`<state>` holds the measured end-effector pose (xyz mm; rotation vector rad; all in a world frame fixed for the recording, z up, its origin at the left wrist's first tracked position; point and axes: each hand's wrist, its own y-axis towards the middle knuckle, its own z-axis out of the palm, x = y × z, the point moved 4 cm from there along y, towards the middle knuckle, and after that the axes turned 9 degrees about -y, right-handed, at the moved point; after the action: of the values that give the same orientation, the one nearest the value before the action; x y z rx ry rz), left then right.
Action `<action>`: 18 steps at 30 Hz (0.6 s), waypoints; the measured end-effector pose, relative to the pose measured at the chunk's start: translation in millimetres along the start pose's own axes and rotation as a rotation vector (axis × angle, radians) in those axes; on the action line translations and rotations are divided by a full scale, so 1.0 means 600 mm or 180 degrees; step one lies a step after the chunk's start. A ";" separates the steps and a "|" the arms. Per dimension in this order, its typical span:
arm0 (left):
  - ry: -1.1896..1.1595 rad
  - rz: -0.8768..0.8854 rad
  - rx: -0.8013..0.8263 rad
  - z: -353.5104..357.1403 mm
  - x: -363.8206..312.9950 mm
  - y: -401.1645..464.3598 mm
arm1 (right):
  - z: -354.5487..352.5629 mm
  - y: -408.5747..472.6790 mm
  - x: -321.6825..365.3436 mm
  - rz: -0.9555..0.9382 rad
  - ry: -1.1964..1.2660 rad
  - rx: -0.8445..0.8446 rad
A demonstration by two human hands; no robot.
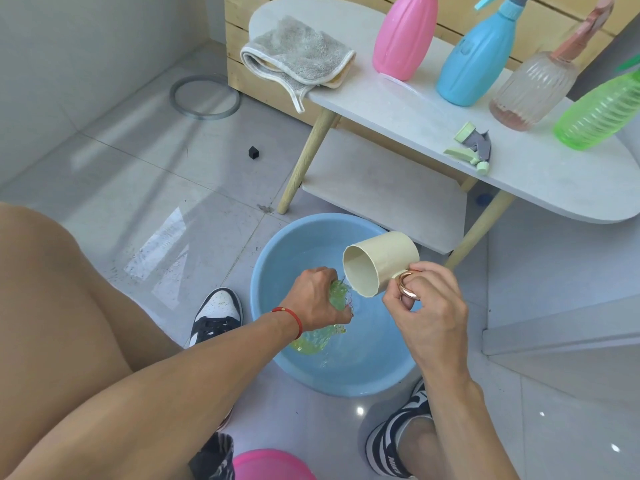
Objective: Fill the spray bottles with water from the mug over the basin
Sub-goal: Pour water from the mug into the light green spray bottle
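left hand (317, 296) gripped green bottle (320, 336) by neck, fingers wrapped round it, over blue basin (266, 271) so spills fell inside. right hand (427, 306) pinched ring handle of cream mug (381, 263), tilted mouth-down just beside left fingers, thin stream entering bottle opening.

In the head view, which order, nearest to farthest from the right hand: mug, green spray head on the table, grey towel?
From the right hand:
1. mug, held by its handle.
2. green spray head, on the table above.
3. grey towel, table's far left end.
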<state>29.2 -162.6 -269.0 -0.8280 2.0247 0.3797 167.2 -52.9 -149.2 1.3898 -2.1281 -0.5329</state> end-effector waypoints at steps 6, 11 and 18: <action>-0.0007 -0.0037 0.0020 0.004 0.003 0.001 | -0.002 -0.001 -0.002 -0.0011 -0.0019 -0.0042; -0.0018 -0.0017 0.0016 0.005 0.001 0.001 | -0.003 -0.001 0.000 -0.0153 -0.0030 -0.0099; -0.0009 -0.0002 0.0032 0.006 0.002 0.003 | -0.002 -0.002 0.003 -0.0298 -0.0053 -0.0103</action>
<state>29.9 -159.7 -272.3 -0.8215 2.0222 0.3701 168.2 -54.7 -148.3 1.4775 -2.0661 -0.6146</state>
